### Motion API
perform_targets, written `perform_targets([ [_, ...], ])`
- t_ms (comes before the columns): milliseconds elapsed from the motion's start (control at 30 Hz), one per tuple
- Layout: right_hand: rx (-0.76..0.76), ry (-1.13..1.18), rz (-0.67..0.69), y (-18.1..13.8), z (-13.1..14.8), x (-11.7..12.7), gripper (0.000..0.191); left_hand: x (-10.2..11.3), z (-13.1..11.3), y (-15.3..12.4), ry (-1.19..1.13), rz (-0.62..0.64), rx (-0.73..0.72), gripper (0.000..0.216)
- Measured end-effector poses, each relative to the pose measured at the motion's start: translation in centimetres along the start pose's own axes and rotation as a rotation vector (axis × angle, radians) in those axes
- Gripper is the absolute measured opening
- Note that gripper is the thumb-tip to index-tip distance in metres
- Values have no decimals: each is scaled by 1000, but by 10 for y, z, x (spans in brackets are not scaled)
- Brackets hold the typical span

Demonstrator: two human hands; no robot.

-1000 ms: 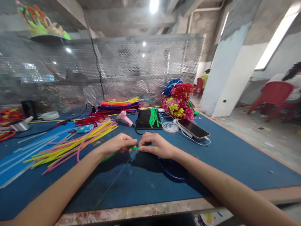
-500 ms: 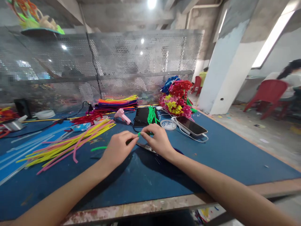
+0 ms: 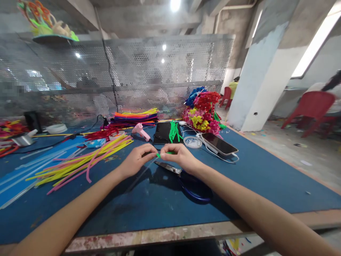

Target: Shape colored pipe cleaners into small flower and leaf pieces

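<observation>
A green pipe cleaner (image 3: 158, 155) is pinched between my two hands, low over the middle of the table. My left hand (image 3: 137, 159) closes finger and thumb on one part of it. Close beside, my right hand (image 3: 181, 158) grips it too, and its fingers hide much of the stem. Blue-handled scissors (image 3: 195, 193) lie under my right hand, blades pointing left. Behind my hands, several bent green pipe cleaners (image 3: 174, 131) rest on a black pad (image 3: 161, 133). A pink glue gun (image 3: 140, 131) lies left of the pad.
Yellow and pink pipe cleaners (image 3: 80, 161) spread to the left, beside clear glue sticks (image 3: 39, 163). A dish of small beads (image 3: 193, 142), a phone with a white cable (image 3: 220, 143) and pipe-cleaner flowers (image 3: 201, 110) stand right. A perforated metal screen (image 3: 149, 74) rises behind.
The green pipe cleaner no longer sticks out to the left of my left hand; some green now shows by my right fingers. My right hand shifted slightly, leaving more of the scissors visible.
</observation>
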State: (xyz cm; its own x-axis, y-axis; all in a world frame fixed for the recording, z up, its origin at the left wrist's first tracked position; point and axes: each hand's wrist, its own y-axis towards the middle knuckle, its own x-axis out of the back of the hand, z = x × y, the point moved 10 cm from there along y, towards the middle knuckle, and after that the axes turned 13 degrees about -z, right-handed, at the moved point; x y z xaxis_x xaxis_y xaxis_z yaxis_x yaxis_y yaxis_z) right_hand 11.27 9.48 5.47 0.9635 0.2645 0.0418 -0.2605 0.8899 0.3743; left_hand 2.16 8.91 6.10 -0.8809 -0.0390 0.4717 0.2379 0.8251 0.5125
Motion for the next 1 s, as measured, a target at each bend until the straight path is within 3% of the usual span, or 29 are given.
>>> perform_targets([
  [100,169,-300,172,1,2,-4,15,-5,7,4,100,179,-33,22],
  [200,301,-470,211,-1,2,-7,14,-15,26,-2,68,331,140,27],
  [333,357,-522,149,-6,8,-12,15,-18,43,-10,-111,295,390,28],
  [433,381,-515,91,-7,16,-11,13,-19,48,-13,-221,261,456,27],
  [600,382,-515,45,-3,16,-3,12,-29,56,-25,-452,343,653,28],
  [700,361,-511,33,-1,13,-1,12,-30,55,-25,-477,324,678,28],
  [800,323,-478,37,1,8,0,13,-25,54,-19,-397,249,618,30],
  [867,263,-442,21,4,1,3,13,-17,50,-12,-266,174,495,29],
  [933,166,-394,-8,8,-11,8,14,-6,36,-4,-56,87,267,25],
  [1000,57,-337,-34,11,-24,12,17,3,10,-3,224,-3,-49,21],
])
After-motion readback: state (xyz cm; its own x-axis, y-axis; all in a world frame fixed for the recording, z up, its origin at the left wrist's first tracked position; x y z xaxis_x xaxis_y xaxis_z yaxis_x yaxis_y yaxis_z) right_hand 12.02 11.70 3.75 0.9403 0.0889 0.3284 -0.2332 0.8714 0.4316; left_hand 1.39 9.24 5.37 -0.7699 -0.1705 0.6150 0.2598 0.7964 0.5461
